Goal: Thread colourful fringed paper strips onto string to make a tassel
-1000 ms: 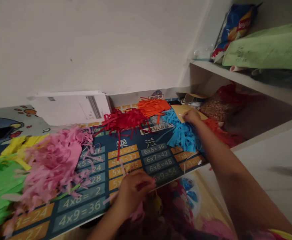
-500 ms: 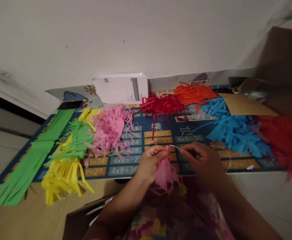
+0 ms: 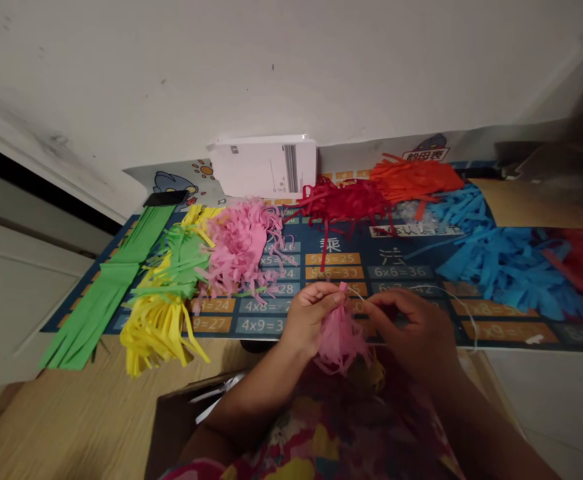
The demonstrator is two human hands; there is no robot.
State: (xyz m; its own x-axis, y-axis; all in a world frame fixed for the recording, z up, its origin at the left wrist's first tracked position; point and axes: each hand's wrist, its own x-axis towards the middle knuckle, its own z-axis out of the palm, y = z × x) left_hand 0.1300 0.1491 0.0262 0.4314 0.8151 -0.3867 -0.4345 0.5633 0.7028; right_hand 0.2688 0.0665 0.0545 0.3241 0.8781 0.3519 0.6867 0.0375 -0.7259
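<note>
My left hand (image 3: pixel 307 317) pinches a pink paper tassel (image 3: pixel 342 339) near its top, and the fringe hangs below over the table's front edge. To the right of it, my right hand (image 3: pixel 411 327) is closed on a thin white string (image 3: pixel 446 291). One end of the string runs from those fingertips to the tassel's top loop; whether it passes through the loop is too small to tell. The rest trails behind the right hand and over the table edge. Part of a yellow tassel (image 3: pixel 375 375) shows just below the pink one, against the patterned clothing.
Fringed paper lies across the chart-covered table: green strips (image 3: pixel 94 293), yellow (image 3: pixel 158 327), pink (image 3: pixel 244 247), dark red (image 3: pixel 348 202), orange (image 3: pixel 414 179) and blue (image 3: pixel 511 270). A white box (image 3: pixel 264 168) leans on the wall. Beside it lies a phone (image 3: pixel 167 198). Below stands an open carton (image 3: pixel 171 413).
My head's view has shifted, so the table things sit further right. Both hands stay together at the pink tassel, with the string still between them.
</note>
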